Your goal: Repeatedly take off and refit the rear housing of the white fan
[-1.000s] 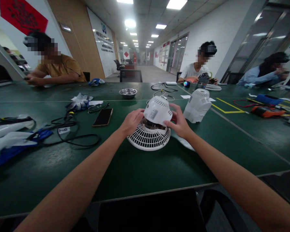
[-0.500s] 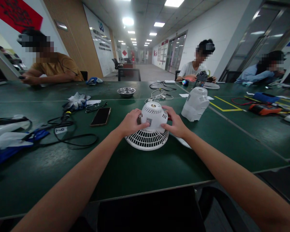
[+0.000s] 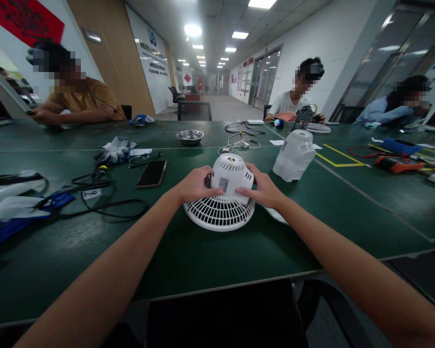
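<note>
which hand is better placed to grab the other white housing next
Likely the right hand: the other white housing stands nearer it than the left hand, though both grip the vented cover.

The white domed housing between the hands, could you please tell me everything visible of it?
The white domed housing looks like glossy plastic, with slots around its top, a round recess at the crown and a grey label on its near side. It sits roughly upright over the white grille, with the left hand and right hand gripping it from either side. Its underside is hidden.
</note>
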Tool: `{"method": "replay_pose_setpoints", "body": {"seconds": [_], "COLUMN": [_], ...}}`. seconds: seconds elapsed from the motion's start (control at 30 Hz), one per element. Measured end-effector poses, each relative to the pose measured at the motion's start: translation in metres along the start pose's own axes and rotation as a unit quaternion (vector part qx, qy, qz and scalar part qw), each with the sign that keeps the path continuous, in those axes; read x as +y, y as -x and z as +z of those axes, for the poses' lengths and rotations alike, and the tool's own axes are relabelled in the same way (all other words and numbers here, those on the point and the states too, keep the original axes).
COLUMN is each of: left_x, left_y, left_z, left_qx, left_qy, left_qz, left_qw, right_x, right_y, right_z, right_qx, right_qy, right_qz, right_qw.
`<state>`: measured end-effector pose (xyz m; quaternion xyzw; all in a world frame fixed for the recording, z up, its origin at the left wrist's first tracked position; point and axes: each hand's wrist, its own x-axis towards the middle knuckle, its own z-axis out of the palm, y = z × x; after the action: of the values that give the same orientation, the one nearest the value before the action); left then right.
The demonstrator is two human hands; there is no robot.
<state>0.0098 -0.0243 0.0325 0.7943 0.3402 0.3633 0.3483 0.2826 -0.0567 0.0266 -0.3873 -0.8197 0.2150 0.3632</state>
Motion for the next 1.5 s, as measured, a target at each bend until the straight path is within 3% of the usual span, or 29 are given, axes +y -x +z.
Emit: {"method": "replay_pose_setpoints", "body": {"seconds": [0.2,0.4,0.7,0.97,1.23,1.37,1.5], "left_x": [-0.001,0.002,0.000,-0.003,-0.012,-0.012,-0.009], "left_y": [0.000,0.000,-0.001,-0.003,-0.003,-0.001,0.002], "left_z": [0.000,0.000,0.003,-0.003,0.001,0.008,0.011], "left_qx": [0.033,0.015,0.008,-0.072,-0.030,0.004,-0.019], "left_qy": [0.093,0.076,-0.011,-0.171,-0.250,-0.198,-0.109], "left_qz": [-0.051,-0.043,0.005,0.043,0.087,0.106,0.132], "left_qw": [0.994,0.996,1.000,0.982,0.964,0.974,0.985], "right_x": [0.000,0.002,-0.001,-0.003,-0.002,-0.005,-0.010], "right_y": [-0.002,-0.004,-0.005,-0.002,-0.003,0.000,0.006], "right_z": [0.001,-0.002,-0.002,0.003,0.006,0.001,-0.002], "right_qx": [0.014,-0.005,-0.005,0.031,0.054,0.038,-0.018], "right_qy": [-0.005,-0.010,0.020,0.081,0.125,0.119,0.027], "right_qz": [0.014,0.004,-0.001,-0.021,-0.046,-0.040,-0.028], "right_qw": [1.000,1.000,1.000,0.996,0.990,0.991,0.999]}}
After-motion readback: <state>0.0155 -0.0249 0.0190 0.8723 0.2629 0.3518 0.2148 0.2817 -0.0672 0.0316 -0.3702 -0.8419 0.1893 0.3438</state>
